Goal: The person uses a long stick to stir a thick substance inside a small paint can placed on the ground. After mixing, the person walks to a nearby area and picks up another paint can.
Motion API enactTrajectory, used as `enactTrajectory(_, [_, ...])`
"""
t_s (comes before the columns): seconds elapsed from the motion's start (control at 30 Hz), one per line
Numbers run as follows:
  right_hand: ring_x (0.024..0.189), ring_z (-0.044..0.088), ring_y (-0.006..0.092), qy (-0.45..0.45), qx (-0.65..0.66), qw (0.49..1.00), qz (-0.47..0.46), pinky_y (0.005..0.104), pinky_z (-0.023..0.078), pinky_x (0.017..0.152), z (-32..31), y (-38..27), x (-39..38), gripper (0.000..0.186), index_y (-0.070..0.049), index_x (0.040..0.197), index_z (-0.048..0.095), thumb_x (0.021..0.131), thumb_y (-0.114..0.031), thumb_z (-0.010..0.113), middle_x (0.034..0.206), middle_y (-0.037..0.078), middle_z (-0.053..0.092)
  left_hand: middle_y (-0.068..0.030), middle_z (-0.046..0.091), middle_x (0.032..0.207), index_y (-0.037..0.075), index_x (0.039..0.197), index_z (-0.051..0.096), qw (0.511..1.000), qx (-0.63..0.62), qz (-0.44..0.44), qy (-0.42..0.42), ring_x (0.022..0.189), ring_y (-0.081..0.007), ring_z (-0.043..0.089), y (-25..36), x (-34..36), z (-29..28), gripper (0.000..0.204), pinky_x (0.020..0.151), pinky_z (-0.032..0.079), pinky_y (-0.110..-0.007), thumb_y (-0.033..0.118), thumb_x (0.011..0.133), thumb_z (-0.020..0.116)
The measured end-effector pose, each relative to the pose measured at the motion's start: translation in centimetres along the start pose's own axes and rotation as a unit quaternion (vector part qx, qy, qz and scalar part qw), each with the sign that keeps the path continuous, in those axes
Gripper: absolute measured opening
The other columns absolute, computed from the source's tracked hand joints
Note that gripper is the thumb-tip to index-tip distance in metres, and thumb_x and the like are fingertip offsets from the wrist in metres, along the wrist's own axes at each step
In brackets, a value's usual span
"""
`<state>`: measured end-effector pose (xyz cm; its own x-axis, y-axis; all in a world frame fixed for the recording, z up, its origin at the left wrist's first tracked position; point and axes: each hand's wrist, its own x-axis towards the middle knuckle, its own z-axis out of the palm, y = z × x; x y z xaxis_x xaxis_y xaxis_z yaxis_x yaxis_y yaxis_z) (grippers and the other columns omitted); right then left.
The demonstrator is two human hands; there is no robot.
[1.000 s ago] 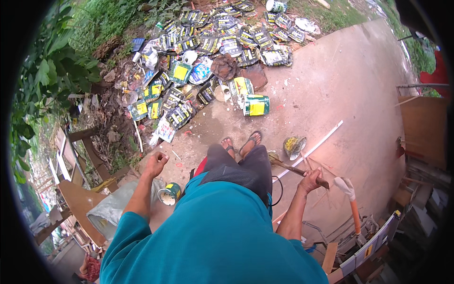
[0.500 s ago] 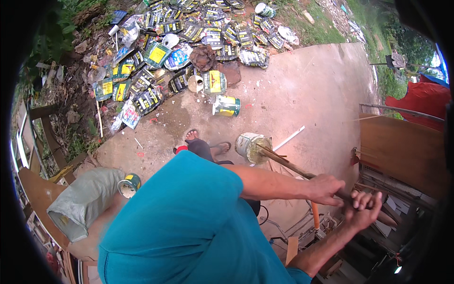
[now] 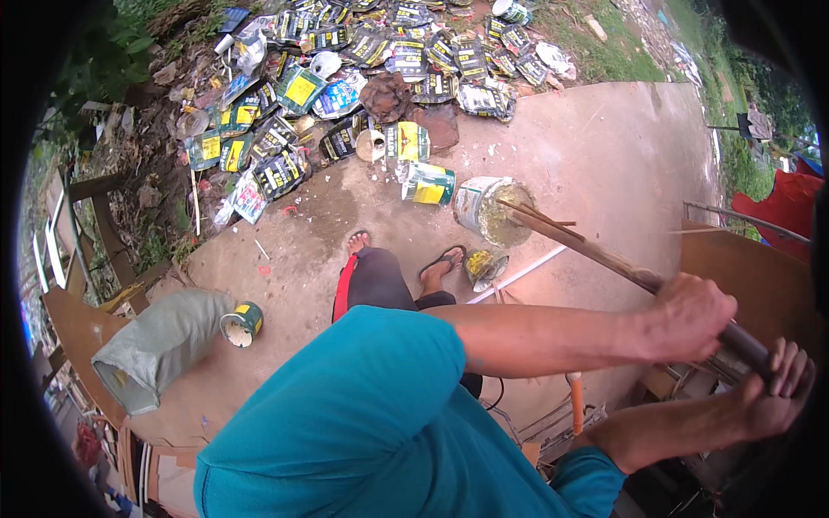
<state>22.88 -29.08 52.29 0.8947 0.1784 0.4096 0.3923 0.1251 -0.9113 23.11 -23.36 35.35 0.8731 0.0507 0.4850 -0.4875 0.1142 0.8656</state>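
Observation:
Both of my hands are closed around a long wooden pole (image 3: 604, 252), which slants up from a bucket to the right edge of the view. My left hand (image 3: 691, 318) grips it partway up, arm stretched out. My right hand (image 3: 777, 390) holds the dark upper end, nearest to me. The pole's far end meets the grey, caked face of a white bucket (image 3: 480, 200); whether it is fixed there or just rests inside, I cannot tell. The bucket looks tilted, beside a green-and-white tub (image 3: 428, 183). A crumpled, yellow-marked piece (image 3: 485, 269) lies close to my foot.
Many empty-looking black, green and yellow packets (image 3: 367, 47) are heaped at the back left. A white strip (image 3: 531, 274) lies on the concrete (image 3: 604, 155). At the left are a grey-green sack (image 3: 173, 341) and a small green tub (image 3: 242, 324). Brown boards (image 3: 743, 276) stand at right.
The bucket and pole have moved away from me, up beside the green-and-white tub, uncovering the crumpled piece. My hands have moved right, and my left fingers have closed round the pole.

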Motion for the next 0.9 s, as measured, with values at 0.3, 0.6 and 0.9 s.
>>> enactTrajectory(0.3, [0.051, 0.044, 0.0116, 0.011, -0.174, 0.981, 0.090, 0.0293, 0.040, 0.052, 3.2, 43.7, -10.7, 0.026, -0.008, 0.077, 0.041, 0.099, -0.011, 0.054, 0.057, 0.002, 0.044, -0.0186, 0.068, 0.079, 0.008, 0.074, 0.062, 0.944, 0.160, -0.284, 0.044, 0.080, -0.0385, 0.069, -36.8, -14.9, -13.1, 0.017, 0.071, 0.053, -0.044, 0.019, 0.076, 0.074])
enactTrajectory(0.6, [0.047, 0.037, 0.0121, 0.005, 0.019, 0.986, 0.168, 0.0326, 0.042, 0.052, -4.2, 36.9, -8.9, 0.033, -0.008, 0.072, 0.037, 0.102, -0.014, 0.048, 0.055, 0.001, 0.037, -0.0191, 0.069, 0.080, 0.006, 0.073, 0.066, 0.898, 0.239, -0.369, 0.020, 0.081, -0.0391, 0.068, -33.4, -12.2, -4.4, 0.011, 0.071, 0.053, -0.046, 0.015, 0.075, 0.072])
enactTrajectory(0.9, [0.048, 0.034, 0.0076, -0.169, 0.071, 0.980, 0.079, 0.0279, 0.037, 0.060, -4.5, 13.2, 9.3, 0.044, -0.015, 0.067, 0.038, 0.110, -0.023, 0.041, 0.056, -0.004, 0.034, -0.0184, 0.070, 0.071, 0.007, 0.070, 0.072, 0.976, 0.104, -0.140, 0.128, 0.072, -0.0380, 0.071, -9.8, 3.8, -2.9, 0.005, 0.068, 0.057, -0.047, 0.012, 0.069, 0.073])
